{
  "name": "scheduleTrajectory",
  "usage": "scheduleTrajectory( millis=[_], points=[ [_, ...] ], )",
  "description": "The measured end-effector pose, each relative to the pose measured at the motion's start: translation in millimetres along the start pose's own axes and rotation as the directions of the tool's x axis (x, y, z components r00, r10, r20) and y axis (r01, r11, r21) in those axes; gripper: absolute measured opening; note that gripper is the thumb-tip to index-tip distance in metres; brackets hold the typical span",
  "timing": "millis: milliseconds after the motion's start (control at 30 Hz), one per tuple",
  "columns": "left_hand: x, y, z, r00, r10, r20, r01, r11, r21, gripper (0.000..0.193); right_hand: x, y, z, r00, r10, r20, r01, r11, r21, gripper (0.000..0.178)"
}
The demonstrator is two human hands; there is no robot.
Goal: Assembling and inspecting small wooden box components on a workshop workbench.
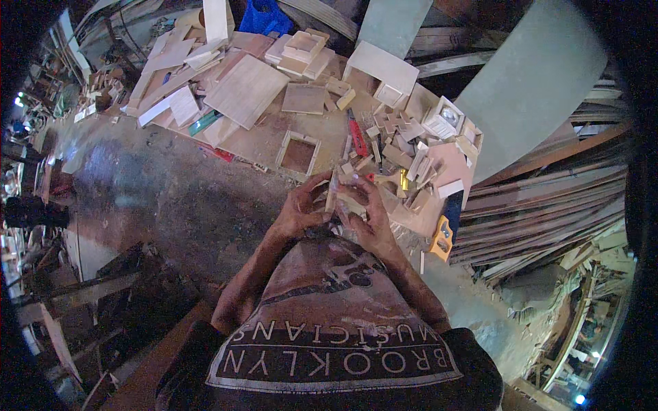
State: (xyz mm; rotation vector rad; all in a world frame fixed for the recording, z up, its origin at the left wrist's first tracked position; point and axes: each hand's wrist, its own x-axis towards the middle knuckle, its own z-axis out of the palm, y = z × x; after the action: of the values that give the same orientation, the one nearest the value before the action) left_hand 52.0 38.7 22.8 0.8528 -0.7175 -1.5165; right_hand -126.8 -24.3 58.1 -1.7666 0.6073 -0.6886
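Observation:
Close in front of my shirt, my left hand [306, 207] and my right hand [368, 211] face each other at the table's near edge. Between them a thin, narrow piece of pale wood [332, 193] stands roughly on edge. The fingers of both hands are bent around it and grip it from either side. Its lower end is partly covered by fingers. Just beyond the left fingertips lies a square wooden frame [282, 151]. Past the right fingertips is a long red tool [356, 133] whose exact kind I cannot make out, among small wood blocks [397, 155].
Boards and panels [247, 89] are heaped at the table's far left. A small wooden box [444, 118] stands at the right, and a saw with a yellow handle [442, 240] lies at the right edge. Long stacked planks [541, 205] fill the space beyond. A blue bag [264, 17] is at the back.

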Motion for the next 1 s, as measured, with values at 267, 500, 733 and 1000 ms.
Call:
scheduleTrajectory(
  millis=[267,500,733,1000],
  points=[
    [2.6,7.9,7.5,0.999,-0.009,-0.046,0.009,1.000,-0.004,0.093,2.6,2.1,1.1,0.997,0.046,-0.065,-0.002,0.835,0.550,0.073],
    [7.2,1.8,0.5,0.995,0.059,-0.077,-0.058,0.998,0.018,0.093,-17.1,10.1,2.6,0.999,0.041,0.033,-0.046,0.983,0.179,0.060],
    [11.6,-7.1,-10.1,0.993,0.076,-0.092,-0.071,0.996,0.047,0.086,1.9,-15.9,-1.9,0.981,-0.136,0.141,0.193,0.789,-0.583,0.057],
    [12.4,5.5,-2.9,0.994,0.073,-0.081,-0.063,0.991,0.116,0.086,14.5,-5.0,-8.9,0.991,-0.124,-0.042,0.099,0.917,-0.388,0.053]
  ],
)
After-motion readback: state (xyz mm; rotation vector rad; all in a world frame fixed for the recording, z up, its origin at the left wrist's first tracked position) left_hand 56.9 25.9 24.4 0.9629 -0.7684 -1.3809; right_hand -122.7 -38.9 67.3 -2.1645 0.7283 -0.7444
